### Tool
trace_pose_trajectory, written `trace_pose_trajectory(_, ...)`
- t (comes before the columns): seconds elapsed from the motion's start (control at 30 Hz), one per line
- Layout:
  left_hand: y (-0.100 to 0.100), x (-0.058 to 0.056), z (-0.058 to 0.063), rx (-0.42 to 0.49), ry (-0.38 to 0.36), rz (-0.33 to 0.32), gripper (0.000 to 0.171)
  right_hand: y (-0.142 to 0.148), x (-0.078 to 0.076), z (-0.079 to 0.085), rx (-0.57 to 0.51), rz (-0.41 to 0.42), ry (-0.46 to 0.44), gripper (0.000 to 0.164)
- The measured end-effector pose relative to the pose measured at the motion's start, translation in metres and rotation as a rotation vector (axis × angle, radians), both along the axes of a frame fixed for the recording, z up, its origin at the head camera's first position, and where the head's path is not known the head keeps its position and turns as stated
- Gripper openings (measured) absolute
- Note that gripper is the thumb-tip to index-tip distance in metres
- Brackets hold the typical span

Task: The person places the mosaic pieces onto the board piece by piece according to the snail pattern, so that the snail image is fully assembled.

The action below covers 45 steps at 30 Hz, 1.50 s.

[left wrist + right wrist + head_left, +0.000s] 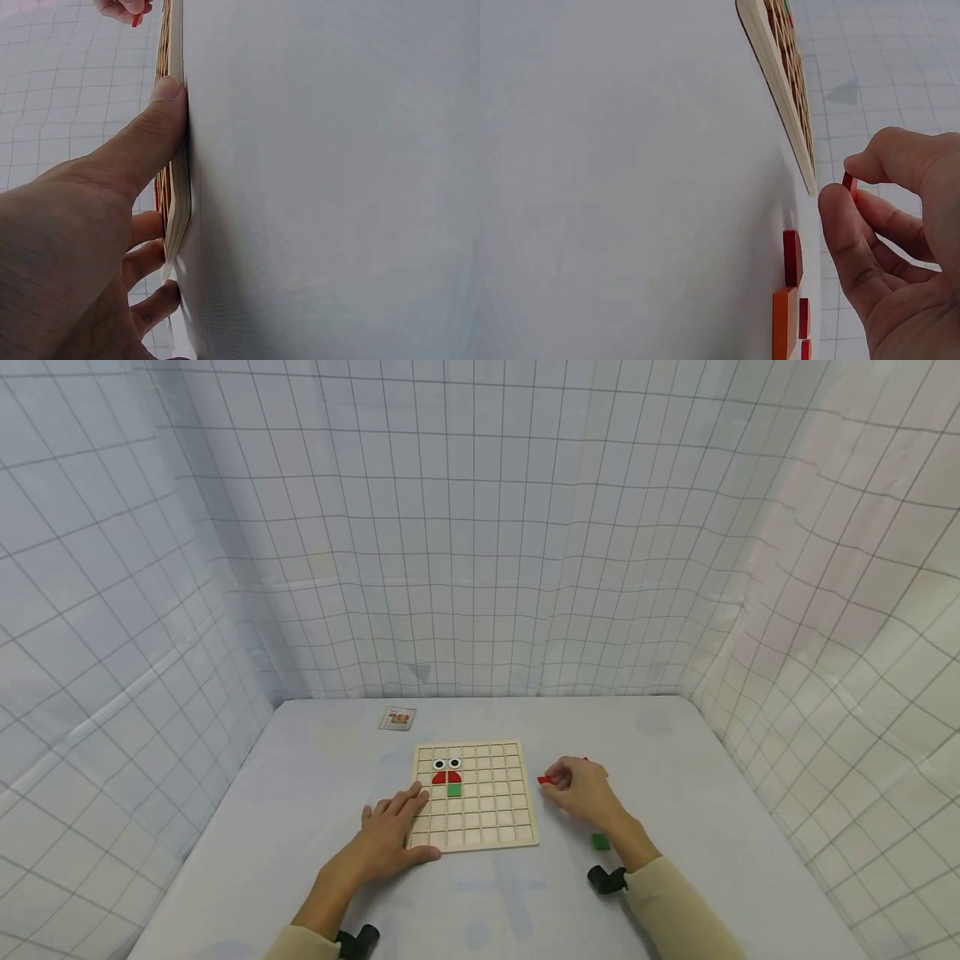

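- Board [498, 818], one, pale wood, divided by thin ridges into square cells; lies flat on the tabletop [480, 910], in front of the person.
- Contents of the board, toward its far left part: two white eye tiles [439, 764] with black centres, in adjoining cells.
- Directly below them, nearer the person: two red tiles [454, 777], each with a rounded outer corner, one under each eye.
- Below the right-hand one of these: a green tile [454, 790], square, in its own cell.
- Remaining visible cells: bare pale wood.
- Left hand [390, 839]: grip spread over the board's near left corner — thumb on the near edge, fingers along the left side.
- Right hand [581, 789]: grip pinching a small red piece [850, 182] between thumb and fingertips, just beyond the board's right edge, above the tabletop and outside any cell.
- Loose stock, right of the board: an orange piece [783, 322] and a dark red piece [793, 259] near the right hand, with further red pieces [804, 319] beside them; a loose green square [601, 842] by the right wrist.
- Card [397, 718], one, with an orange-red figure — on the tabletop beyond the board's far left corner.
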<state>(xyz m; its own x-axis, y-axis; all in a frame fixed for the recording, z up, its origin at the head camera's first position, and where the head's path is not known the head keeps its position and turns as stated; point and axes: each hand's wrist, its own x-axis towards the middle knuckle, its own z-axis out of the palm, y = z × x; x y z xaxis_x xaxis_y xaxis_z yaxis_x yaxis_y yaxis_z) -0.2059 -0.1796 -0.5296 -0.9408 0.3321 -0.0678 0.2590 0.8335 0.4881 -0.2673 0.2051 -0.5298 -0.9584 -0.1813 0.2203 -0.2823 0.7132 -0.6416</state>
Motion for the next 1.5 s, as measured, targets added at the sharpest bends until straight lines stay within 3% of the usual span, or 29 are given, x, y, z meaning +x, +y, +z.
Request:
trace_pose_trajectory(0.27, 0.0, 0.001, 0.002, 0.01, -0.006, 0.004, 0.108, -0.016, 0.004, 0.001, -0.014, 0.081, 0.047, 0.013)
trace_pose_trajectory(0.93, -0.002, 0.001, -0.001, 0.013, -0.008, 0.004, 0.107, -0.076, 0.01, -0.001, -0.058, 0.227, -0.095, 0.013)
trace_pose_trajectory(1.23, -0.001, 0.001, 0.003, 0.025, 0.006, 0.001, 0.107, -0.109, 0.007, 0.003, -0.044, 0.313, -0.082, 0.011)
trace_pose_trajectory(1.5, -0.002, 0.001, 0.001, 0.024, -0.004, 0.003, 0.107, -0.128, 0.006, -0.001, -0.04, 0.314, -0.14, 0.015)
